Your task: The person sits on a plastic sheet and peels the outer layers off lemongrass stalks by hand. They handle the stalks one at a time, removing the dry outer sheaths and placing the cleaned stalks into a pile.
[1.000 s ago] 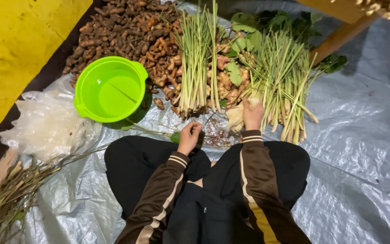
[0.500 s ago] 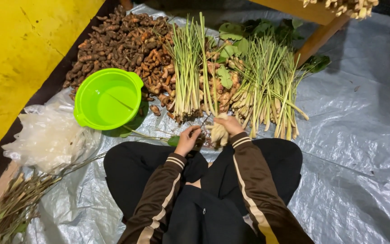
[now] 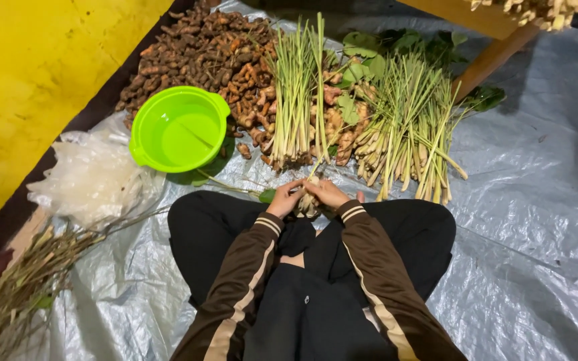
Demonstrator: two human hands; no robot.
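I sit cross-legged on a grey plastic sheet (image 3: 523, 220). My left hand (image 3: 285, 199) and my right hand (image 3: 329, 192) meet just above my knees, both closed on a pale lemongrass stalk (image 3: 308, 202) held between them. Right in front of my hands lies an upright bundle of lemongrass (image 3: 296, 100). A larger fanned heap of lemongrass (image 3: 413, 127) sits to the right of it. Both sleeves are brown with pale stripes.
A bright green plastic basin (image 3: 178, 128) stands at the left front. Behind it is a heap of brown turmeric roots (image 3: 202, 47). Clear plastic bags (image 3: 91, 177) and dry stalks (image 3: 21, 287) lie at the left. Green leaves (image 3: 396, 43) and a wooden table leg (image 3: 490, 57) are at the back.
My right hand drew back from the fanned lemongrass heap with a stalk and came to my left hand. Both hands now hold it near my knees.
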